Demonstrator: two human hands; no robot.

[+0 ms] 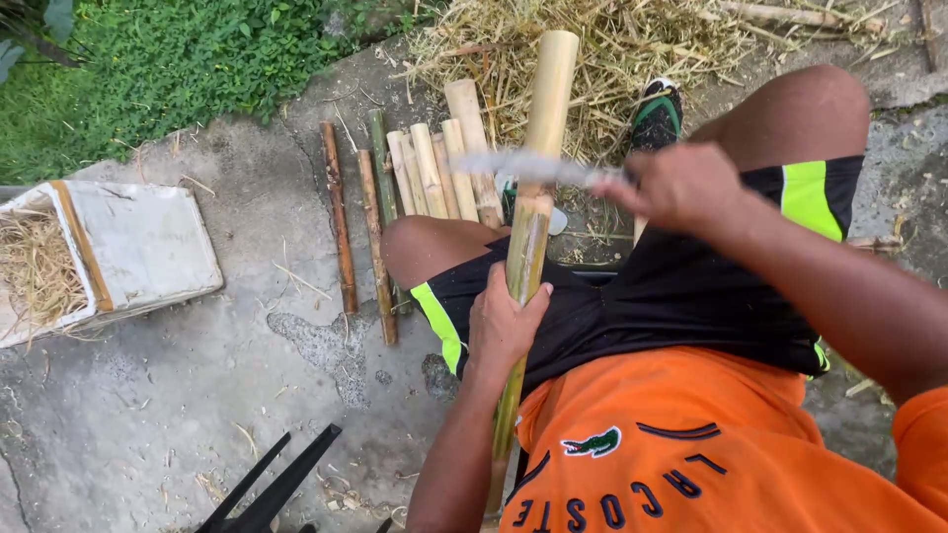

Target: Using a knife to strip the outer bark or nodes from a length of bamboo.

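Observation:
My left hand (502, 323) grips a long pale bamboo stalk (538, 148) that runs from my lap up and away over my left thigh. My right hand (676, 185) holds a knife (533, 168), its blurred blade lying across the stalk a little above its middle. I sit in black shorts with green stripes and an orange shirt.
Several cut bamboo pieces (425, 173) lie side by side on the concrete ahead of my knee. Dry straw (612, 49) is heaped behind them. A white foam box (128, 247) with straw sits at left, grass beyond it. A sandalled foot (657, 114) rests near the straw. Black legs of some object (272, 489) show at the bottom.

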